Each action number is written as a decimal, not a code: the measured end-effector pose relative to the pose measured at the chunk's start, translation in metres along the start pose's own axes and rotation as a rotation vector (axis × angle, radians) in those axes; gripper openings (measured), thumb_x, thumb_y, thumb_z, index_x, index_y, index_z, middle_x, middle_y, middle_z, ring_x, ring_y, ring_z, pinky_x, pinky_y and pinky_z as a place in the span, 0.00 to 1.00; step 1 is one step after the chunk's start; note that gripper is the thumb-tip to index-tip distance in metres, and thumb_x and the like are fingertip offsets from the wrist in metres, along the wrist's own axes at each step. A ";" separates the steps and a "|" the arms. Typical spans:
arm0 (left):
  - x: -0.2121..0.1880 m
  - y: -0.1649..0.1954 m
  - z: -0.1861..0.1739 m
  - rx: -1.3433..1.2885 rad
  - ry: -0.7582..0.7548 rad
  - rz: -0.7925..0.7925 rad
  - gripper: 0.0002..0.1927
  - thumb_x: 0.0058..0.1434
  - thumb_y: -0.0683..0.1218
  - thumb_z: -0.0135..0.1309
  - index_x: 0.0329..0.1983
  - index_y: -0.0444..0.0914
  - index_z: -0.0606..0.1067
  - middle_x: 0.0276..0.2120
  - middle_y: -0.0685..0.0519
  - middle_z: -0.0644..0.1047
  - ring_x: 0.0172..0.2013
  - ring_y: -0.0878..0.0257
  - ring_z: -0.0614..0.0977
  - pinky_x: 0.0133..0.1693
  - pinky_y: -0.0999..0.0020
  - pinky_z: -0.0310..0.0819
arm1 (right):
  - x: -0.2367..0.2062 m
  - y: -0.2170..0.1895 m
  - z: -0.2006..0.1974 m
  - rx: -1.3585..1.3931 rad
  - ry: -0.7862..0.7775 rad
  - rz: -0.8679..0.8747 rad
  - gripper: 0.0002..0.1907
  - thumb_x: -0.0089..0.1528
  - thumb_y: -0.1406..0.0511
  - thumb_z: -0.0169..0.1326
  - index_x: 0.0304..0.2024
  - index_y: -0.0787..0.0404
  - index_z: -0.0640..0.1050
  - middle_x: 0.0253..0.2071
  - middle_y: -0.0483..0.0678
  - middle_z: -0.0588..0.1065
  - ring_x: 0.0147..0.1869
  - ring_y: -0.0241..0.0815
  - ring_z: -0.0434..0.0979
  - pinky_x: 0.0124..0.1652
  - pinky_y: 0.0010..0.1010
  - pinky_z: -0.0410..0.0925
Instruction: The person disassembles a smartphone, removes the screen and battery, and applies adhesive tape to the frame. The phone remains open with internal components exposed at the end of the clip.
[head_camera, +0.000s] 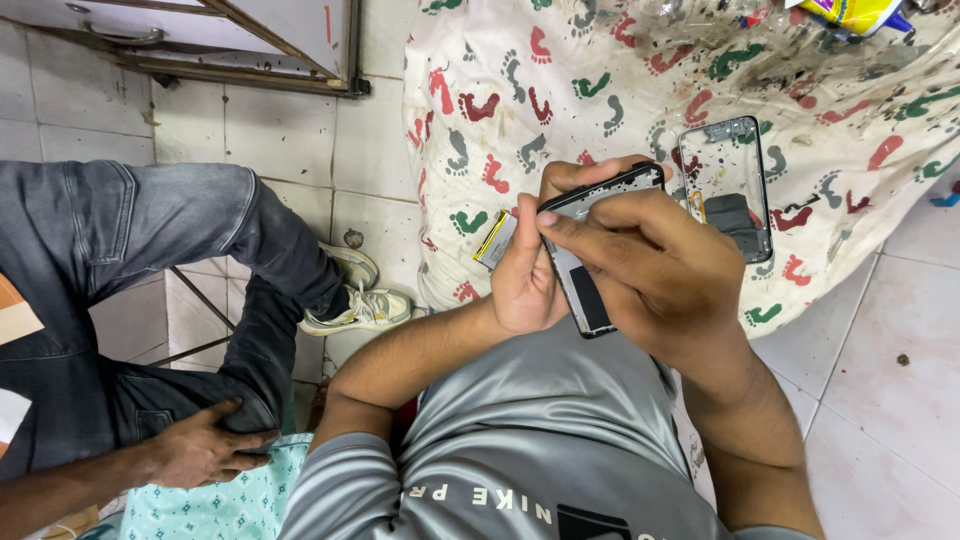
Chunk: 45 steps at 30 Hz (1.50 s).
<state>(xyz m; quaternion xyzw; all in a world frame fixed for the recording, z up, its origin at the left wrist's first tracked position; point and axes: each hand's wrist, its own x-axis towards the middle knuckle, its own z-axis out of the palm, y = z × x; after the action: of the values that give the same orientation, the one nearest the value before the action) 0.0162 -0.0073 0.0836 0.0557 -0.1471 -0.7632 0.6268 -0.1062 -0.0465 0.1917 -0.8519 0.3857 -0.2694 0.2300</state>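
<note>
We hold opened phone (580, 265) at frame centre, over our lap, near edge of footprint-print cloth (560, 70). Long axis runs 1 o'clock to 7 o'clock, top end toward 1. Left hand (525, 270) wraps phone from 9 o'clock side, fingers curled shut round its edge. Right hand (650, 265) lies over phone from 3 o'clock, fingertips (550, 220) pinched together at upper edge; whether they grip anything small, we cannot tell. Phone frame (727, 185) lies on cloth at 2 o'clock. Another person's hand (200, 450) rests on jeans-clad knee at 8 o'clock.
</note>
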 end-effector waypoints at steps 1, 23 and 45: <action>0.001 0.002 0.001 -0.010 -0.005 -0.001 0.33 0.82 0.66 0.23 0.73 0.38 0.58 0.67 0.42 0.62 0.66 0.52 0.68 0.71 0.54 0.63 | -0.002 0.000 -0.001 -0.008 -0.014 0.001 0.25 0.56 0.79 0.58 0.53 0.53 0.84 0.38 0.45 0.73 0.34 0.35 0.73 0.34 0.27 0.67; 0.005 0.008 0.000 0.019 0.024 -0.035 0.35 0.82 0.65 0.23 0.74 0.34 0.56 0.64 0.45 0.68 0.63 0.59 0.71 0.68 0.62 0.62 | 0.000 -0.010 0.007 -0.408 0.054 -0.160 0.17 0.61 0.74 0.63 0.52 0.58 0.82 0.47 0.43 0.72 0.47 0.44 0.74 0.41 0.33 0.68; 0.009 0.000 0.000 0.010 0.055 -0.064 0.33 0.85 0.63 0.21 0.75 0.33 0.59 0.55 0.40 0.68 0.51 0.57 0.73 0.59 0.63 0.66 | -0.011 0.005 0.018 -0.359 0.111 -0.148 0.15 0.61 0.73 0.64 0.50 0.60 0.81 0.44 0.45 0.71 0.47 0.46 0.72 0.46 0.38 0.67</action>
<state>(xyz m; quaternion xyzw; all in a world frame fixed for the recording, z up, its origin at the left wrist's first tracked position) 0.0149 -0.0159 0.0843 0.0842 -0.1318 -0.7803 0.6055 -0.1038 -0.0379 0.1724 -0.8891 0.3761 -0.2590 0.0323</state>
